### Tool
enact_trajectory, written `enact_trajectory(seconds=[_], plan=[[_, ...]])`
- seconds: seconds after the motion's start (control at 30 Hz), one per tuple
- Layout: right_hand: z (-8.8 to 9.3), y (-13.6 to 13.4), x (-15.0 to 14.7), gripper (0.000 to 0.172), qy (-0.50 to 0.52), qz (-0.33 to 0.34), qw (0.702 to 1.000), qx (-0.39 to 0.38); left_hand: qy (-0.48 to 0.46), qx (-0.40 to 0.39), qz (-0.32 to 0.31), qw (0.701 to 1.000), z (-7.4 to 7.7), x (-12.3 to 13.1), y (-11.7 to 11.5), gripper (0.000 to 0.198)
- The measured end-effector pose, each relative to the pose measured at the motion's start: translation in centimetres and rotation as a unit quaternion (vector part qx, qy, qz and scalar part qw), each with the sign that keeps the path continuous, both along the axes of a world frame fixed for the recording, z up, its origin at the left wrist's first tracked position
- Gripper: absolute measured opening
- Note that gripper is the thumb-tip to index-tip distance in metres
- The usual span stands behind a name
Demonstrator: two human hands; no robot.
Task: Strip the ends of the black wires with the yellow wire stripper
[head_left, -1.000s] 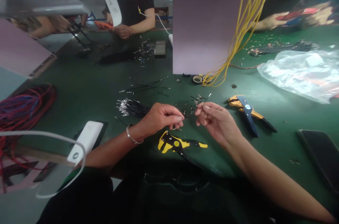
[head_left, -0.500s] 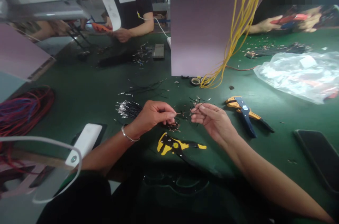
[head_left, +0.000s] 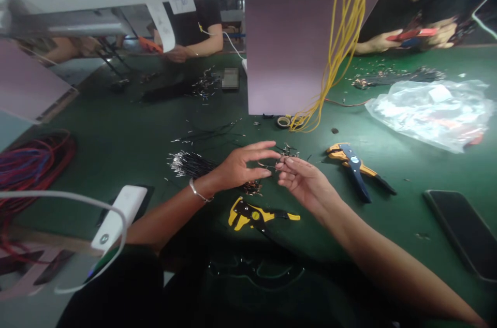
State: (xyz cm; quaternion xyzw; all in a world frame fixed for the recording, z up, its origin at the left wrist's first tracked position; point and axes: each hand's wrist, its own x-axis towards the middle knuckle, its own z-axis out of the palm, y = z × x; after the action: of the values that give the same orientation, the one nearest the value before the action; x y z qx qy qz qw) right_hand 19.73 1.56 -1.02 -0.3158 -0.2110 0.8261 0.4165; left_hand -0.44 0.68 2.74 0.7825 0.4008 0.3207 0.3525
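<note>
My left hand point(head_left: 243, 165) hovers over the green mat point(head_left: 128, 131) with its fingers stretched out and apart, reaching toward my right hand. My right hand point(head_left: 301, 178) has its fingertips pinched on a short thin black wire point(head_left: 269, 166) that runs between the two hands. Small cut wire pieces point(head_left: 289, 151) lie just behind the fingers. A bundle of black wires with stripped silver ends point(head_left: 190, 162) lies left of my left hand. Yellow-and-black wire strippers point(head_left: 256, 214) lie on the mat below my hands.
A second stripper with orange and blue handles point(head_left: 355, 165) lies to the right, a dark phone point(head_left: 462, 229) further right. A clear plastic bag point(head_left: 430, 110), hanging yellow wires point(head_left: 334, 59), a pink panel point(head_left: 285, 48), red-blue cables point(head_left: 34, 162) and a white charger point(head_left: 118, 217) surround them. Other people's hands point(head_left: 178, 53) work across the table.
My left hand went from a closed pinch to spread fingers and moved right toward my right hand. The view shifted slightly downward.
</note>
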Motion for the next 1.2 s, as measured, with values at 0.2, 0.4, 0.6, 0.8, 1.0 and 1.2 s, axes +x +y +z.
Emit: enact_trajectory(seconds=[0.2,0.4,0.6,0.8,1.0,1.2], plan=[[-0.3,-1.0,-0.8,0.012,0.027,0.033,0.999,-0.01,-0.157,-0.085,-0.003,0.984,-0.6,1.5,-0.9,0.015],[-0.1,-1.8,-1.3,0.011,0.04,0.049,0.998,0.002,-0.149,-0.054,-0.031,0.987,0.2,1.5,-1.8,0.023],[0.3,-2.6,-1.8,0.011,0.044,0.069,0.997,0.003,-0.13,-0.024,-0.051,0.99,0.3,0.8,-3.0,0.02],[0.1,-4.4,-2.4,0.025,-0.107,0.178,0.976,0.062,-0.15,-0.138,0.066,0.977,1.7,0.4,-4.1,0.016],[0.3,-5.6,-2.5,0.017,-0.484,0.238,0.682,0.494,-0.143,-0.231,0.191,0.943,1.0,-0.9,-3.9,0.019],[1.4,-6.7,-0.5,0.036,-0.577,0.317,0.459,0.597,-0.175,-0.256,0.208,0.928,-0.1,-1.2,-3.8,0.021]])
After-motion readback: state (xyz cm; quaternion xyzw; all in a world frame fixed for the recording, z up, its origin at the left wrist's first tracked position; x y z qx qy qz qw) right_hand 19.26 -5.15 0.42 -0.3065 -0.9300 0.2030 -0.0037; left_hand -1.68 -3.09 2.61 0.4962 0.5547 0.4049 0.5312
